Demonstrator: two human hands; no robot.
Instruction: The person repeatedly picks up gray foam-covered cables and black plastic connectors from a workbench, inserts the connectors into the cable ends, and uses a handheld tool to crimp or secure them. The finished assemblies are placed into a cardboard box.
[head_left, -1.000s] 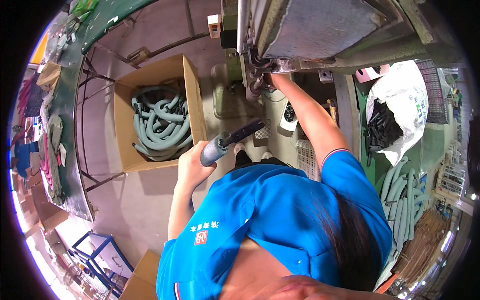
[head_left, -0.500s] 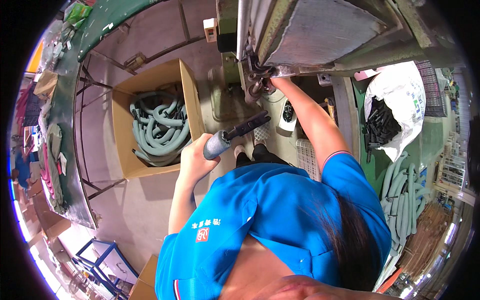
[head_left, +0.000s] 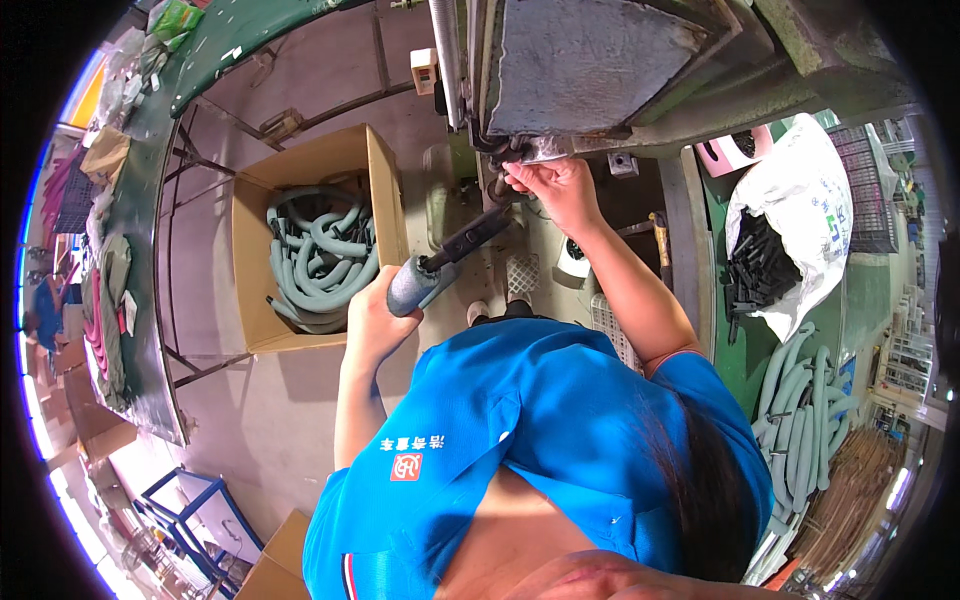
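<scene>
My left hand (head_left: 375, 322) is wrapped round a grey foam-covered tube (head_left: 408, 286). A flat black end piece (head_left: 470, 238) sticks out of the tube and slants up toward the machine. Its far tip lies just below the dark metal tooling (head_left: 500, 150) at the machine's lower edge. At that tooling is my right hand (head_left: 562, 192), with thumb and fingertips pinched together. Whatever sits between those fingertips is too small and dark to name.
Left of me stands a cardboard box (head_left: 250, 270) holding several grey foam-covered curved tubes (head_left: 320, 270). On the right, a white sack (head_left: 815, 190) holds black parts (head_left: 765, 255), with more grey tubes (head_left: 795, 420) nearer. The grey-green machine (head_left: 600, 70) overhangs ahead.
My right hand has drawn back from under the machine, so its fingers now show. The foam-covered tube in my left hand has shifted slightly left and down.
</scene>
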